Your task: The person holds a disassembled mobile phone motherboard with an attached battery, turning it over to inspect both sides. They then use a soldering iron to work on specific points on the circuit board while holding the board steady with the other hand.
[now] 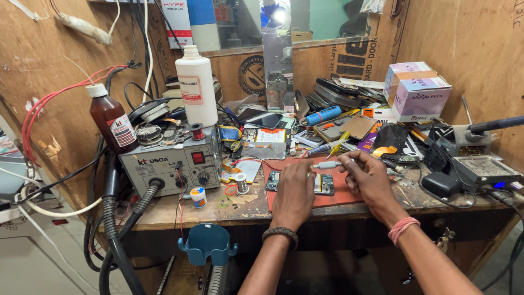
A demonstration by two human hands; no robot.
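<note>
1. Left hand (295, 186): lower centre of the frame, resting palm down on a circuit board (326, 184); I see its fingers curled loosely, pressing on the board rather than closed around anything.
2. Right hand (370, 177): just right of the left, fingers pinched closed on a slim grey pen-like tool (327, 164) that lies level, its tip pointing left above the board.
3. Circuit board: flat on a red mat (333, 199), centre of the wooden surface (180, 210), partly hidden under the left hand.
4. Grey rework station (169, 164): centre left, a brown bottle (112, 121) and white bottle (196, 87) at its back.
5. Stacked cardboard boxes (417, 90): upper right.
6. Soldering iron stand (472, 143): right edge.
</note>
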